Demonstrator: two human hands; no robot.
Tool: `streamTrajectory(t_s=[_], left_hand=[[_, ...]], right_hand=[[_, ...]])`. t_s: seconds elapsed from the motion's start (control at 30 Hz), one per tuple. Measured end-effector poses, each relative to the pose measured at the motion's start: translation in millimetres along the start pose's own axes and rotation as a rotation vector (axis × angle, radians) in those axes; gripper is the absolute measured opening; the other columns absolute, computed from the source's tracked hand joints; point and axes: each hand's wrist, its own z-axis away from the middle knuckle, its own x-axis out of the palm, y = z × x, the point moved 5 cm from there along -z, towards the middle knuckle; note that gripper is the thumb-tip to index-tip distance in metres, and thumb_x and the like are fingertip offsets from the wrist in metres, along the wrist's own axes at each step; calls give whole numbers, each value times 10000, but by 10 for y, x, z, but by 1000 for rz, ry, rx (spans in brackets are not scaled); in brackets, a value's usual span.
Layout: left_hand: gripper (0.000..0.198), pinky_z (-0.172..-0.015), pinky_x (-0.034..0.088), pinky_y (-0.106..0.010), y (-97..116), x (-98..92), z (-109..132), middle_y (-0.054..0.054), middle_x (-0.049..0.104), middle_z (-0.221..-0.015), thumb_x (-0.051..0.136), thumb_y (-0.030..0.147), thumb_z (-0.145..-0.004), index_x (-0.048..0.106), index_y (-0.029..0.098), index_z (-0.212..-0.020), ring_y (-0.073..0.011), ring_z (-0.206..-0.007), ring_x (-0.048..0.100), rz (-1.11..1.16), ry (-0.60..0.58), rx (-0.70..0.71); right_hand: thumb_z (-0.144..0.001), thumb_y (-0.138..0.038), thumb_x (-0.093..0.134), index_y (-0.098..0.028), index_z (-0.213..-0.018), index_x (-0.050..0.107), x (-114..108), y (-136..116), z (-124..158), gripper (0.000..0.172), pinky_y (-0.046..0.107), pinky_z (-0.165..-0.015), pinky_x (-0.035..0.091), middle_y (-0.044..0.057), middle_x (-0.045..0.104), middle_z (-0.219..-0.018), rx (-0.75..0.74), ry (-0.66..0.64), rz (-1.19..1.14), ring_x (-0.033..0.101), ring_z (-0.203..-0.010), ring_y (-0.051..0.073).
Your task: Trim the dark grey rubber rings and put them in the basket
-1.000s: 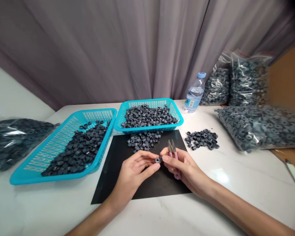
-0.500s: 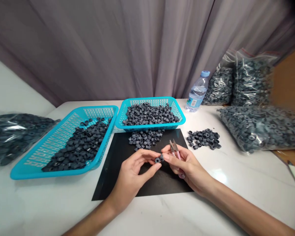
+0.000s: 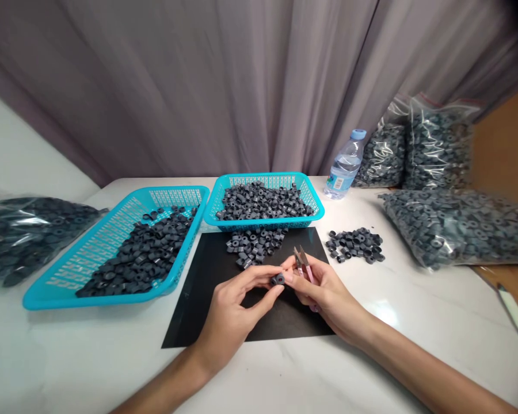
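Observation:
Over the black mat (image 3: 224, 316), my left hand (image 3: 233, 310) pinches a small dark grey rubber ring (image 3: 278, 279) between thumb and fingertips. My right hand (image 3: 323, 290) is closed around pink-handled thread snips (image 3: 303, 261), whose blades point up and away, slightly parted. Its thumb and index fingertips also touch the ring, so both hands meet there. Whether a second piece sits behind the ring, I cannot tell. A heap of similar grey rings (image 3: 255, 244) lies on the mat just beyond my hands.
A turquoise basket (image 3: 263, 223) of rings stands behind the mat, and another turquoise basket (image 3: 90, 305) is at left. To the right lie a loose pile of rings (image 3: 356, 244), a water bottle (image 3: 344, 167) and a filled plastic bag (image 3: 461, 230). Another bag (image 3: 30, 230) rests far left.
The two grey pieces seen between my fingertips have turned and drawn together, so one ring shows now. My right hand and the snips have shifted slightly left.

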Motion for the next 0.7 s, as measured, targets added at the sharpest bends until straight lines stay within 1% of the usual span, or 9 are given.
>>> streamTrajectory(t_s=[0.23, 0.33, 0.47, 0.6, 0.7], left_hand=[[251, -826, 619, -260, 4, -2, 10, -13, 797, -1018, 755, 225, -871, 771, 264, -1119, -166, -833, 743, -72, 8, 23], [235, -824, 619, -268, 0, -5, 6, -18, 796, -1010, 757, 235, -870, 776, 258, -1103, -172, -831, 738, -72, 18, 24], [215, -816, 611, -245, 4, -11, 8, 1, 794, -978, 770, 228, -859, 778, 266, -1071, -156, -815, 735, -69, 18, 22], [222, -807, 605, -238, 24, -13, 12, 11, 793, -955, 775, 219, -852, 780, 274, -1067, -150, -804, 732, -88, 17, 28], [208, -798, 604, -248, 56, -11, 8, 7, 793, -950, 770, 219, -854, 785, 270, -1055, -155, -790, 729, -91, 16, 44]], right_hand=[[-851, -481, 769, -206, -1003, 615, 19, -21, 15, 350, 246, -441, 134, -81, 341, -670, 7, -10, 20, 217, -514, 68], [-861, -511, 744, -205, -983, 620, 9, -14, 17, 352, 252, -449, 135, -83, 315, -640, 5, -1, 31, 222, -515, 78], [-876, -517, 718, -201, -933, 630, -2, -29, 26, 333, 254, -457, 152, -81, 313, -610, -13, 10, 5, 230, -515, 82], [-882, -490, 725, -195, -948, 624, 9, -49, 35, 319, 262, -464, 144, -82, 314, -621, -1, -7, 5, 230, -519, 82], [-880, -511, 718, -197, -940, 626, 19, -76, 40, 333, 266, -468, 154, -83, 305, -610, -15, -2, 17, 235, -517, 87]])
